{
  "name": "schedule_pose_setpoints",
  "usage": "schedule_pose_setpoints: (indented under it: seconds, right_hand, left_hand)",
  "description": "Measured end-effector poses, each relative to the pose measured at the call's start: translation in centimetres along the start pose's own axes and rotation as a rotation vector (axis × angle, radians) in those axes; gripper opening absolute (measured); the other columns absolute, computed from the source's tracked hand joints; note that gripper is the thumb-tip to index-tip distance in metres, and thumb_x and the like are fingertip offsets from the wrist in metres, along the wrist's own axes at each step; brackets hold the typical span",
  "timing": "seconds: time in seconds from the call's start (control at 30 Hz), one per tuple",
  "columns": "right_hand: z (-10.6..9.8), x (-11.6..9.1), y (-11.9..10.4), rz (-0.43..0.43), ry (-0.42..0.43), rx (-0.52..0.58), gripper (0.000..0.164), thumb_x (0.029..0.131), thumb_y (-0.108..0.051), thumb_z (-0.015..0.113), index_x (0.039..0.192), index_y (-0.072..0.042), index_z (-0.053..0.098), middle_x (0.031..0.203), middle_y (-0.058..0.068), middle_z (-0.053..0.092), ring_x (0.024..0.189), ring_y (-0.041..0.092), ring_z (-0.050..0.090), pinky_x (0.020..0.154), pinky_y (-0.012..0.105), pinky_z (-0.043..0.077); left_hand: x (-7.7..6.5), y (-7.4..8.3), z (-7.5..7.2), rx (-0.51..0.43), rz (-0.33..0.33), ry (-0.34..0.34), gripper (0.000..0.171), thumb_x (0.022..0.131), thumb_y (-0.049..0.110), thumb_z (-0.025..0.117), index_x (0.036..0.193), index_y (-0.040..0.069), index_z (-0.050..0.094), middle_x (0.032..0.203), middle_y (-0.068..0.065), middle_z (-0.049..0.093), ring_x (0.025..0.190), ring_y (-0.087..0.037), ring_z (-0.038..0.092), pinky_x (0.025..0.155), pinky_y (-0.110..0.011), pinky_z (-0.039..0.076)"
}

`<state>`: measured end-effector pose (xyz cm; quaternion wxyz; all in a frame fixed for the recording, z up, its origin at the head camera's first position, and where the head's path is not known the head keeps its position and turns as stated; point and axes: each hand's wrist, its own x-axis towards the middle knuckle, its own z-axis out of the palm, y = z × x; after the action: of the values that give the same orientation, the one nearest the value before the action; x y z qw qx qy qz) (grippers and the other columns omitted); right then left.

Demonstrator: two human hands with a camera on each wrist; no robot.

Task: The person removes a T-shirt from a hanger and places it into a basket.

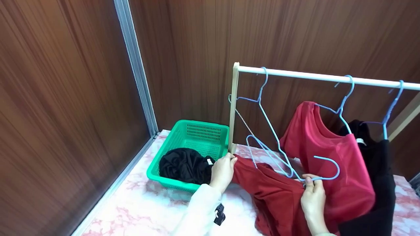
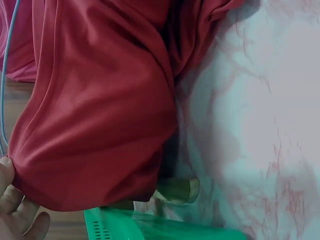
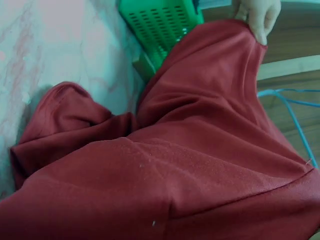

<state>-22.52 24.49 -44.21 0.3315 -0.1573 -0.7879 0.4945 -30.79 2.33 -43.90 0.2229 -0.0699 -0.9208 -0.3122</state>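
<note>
A dark red top point(image 1: 279, 190) is stretched between the two hands in front of the rack. At its left end, my left hand point(image 1: 223, 172) pinches the cloth by its edge; the left wrist view shows fingertips point(image 2: 7, 172) on that edge. My right hand point(image 1: 313, 195) grips a light blue hanger point(image 1: 328, 178) below its hook, together with the top's edge. The hook points up and right. The hanger's far end lies by the top's neckline, partly hidden by cloth. In the right wrist view, the dark red top point(image 3: 200, 125) fills the foreground and covers the right fingers.
A green basket point(image 1: 170, 141) holding black cloth point(image 1: 185, 165) stands left of the white rail point(image 1: 295, 74). On the rail hang a bare blue hanger point(image 1: 261, 93), a bright red top point(image 1: 341, 157) and a black garment point(image 1: 382, 170). A small black item point(image 1: 220, 214) lies on the marbled table point(image 1: 137, 203).
</note>
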Motion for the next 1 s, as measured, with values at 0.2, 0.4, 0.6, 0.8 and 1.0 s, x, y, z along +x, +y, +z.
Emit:
schedule_pose_setpoints:
  seconds: [0.2, 0.4, 0.6, 0.8, 1.0]
  right_hand:
    - [0.5, 0.1, -0.4, 0.048, -0.026, 0.118, 0.023, 0.1, -0.009, 0.039, 0.11, 0.007, 0.053, 0.07, -0.034, 0.057, 0.074, -0.024, 0.044, 0.073, 0.008, 0.034]
    - [1.2, 0.1, -0.7, 0.059, -0.005, 0.113, 0.021, 0.1, -0.007, 0.04, 0.108, 0.007, 0.052, 0.069, -0.031, 0.062, 0.074, -0.024, 0.043, 0.074, 0.007, 0.034]
    - [2.1, 0.2, -1.2, 0.069, 0.027, 0.19, 0.02, 0.099, -0.005, 0.039, 0.106, 0.011, 0.049, 0.069, -0.034, 0.048, 0.072, -0.024, 0.047, 0.077, 0.004, 0.034]
    - [2.9, 0.0, -1.3, 0.097, 0.048, 0.197, 0.021, 0.1, -0.008, 0.038, 0.107, 0.009, 0.049, 0.072, -0.032, 0.047, 0.074, -0.022, 0.045, 0.077, 0.007, 0.034]
    - [3.5, -0.5, -1.6, 0.093, 0.034, 0.242, 0.023, 0.1, -0.011, 0.04, 0.108, 0.008, 0.05, 0.068, -0.038, 0.049, 0.076, -0.023, 0.047, 0.077, 0.006, 0.034]
  left_hand:
    - [-0.5, 0.6, 0.1, 0.046, 0.068, -0.021, 0.016, 0.089, 0.029, 0.062, 0.09, 0.015, 0.069, 0.081, -0.002, 0.074, 0.081, -0.022, 0.069, 0.069, -0.032, 0.051]
    - [-1.4, 1.7, 0.2, 0.039, 0.109, -0.055, 0.016, 0.087, 0.032, 0.064, 0.086, 0.017, 0.071, 0.082, 0.005, 0.074, 0.079, -0.018, 0.068, 0.068, -0.026, 0.049]
    - [-2.6, 3.3, 0.8, -0.016, 0.128, -0.069, 0.015, 0.09, 0.03, 0.059, 0.083, 0.018, 0.063, 0.076, -0.001, 0.072, 0.075, -0.021, 0.068, 0.06, -0.028, 0.047]
    - [-4.2, 5.7, 1.4, -0.24, 0.039, -0.183, 0.016, 0.094, 0.029, 0.051, 0.088, 0.015, 0.056, 0.074, -0.004, 0.069, 0.068, -0.018, 0.065, 0.058, -0.027, 0.045]
    - [-5.9, 7.4, 2.2, -0.398, 0.056, -0.219, 0.014, 0.096, 0.028, 0.051, 0.093, 0.015, 0.056, 0.078, -0.003, 0.071, 0.068, -0.012, 0.064, 0.059, -0.021, 0.044]
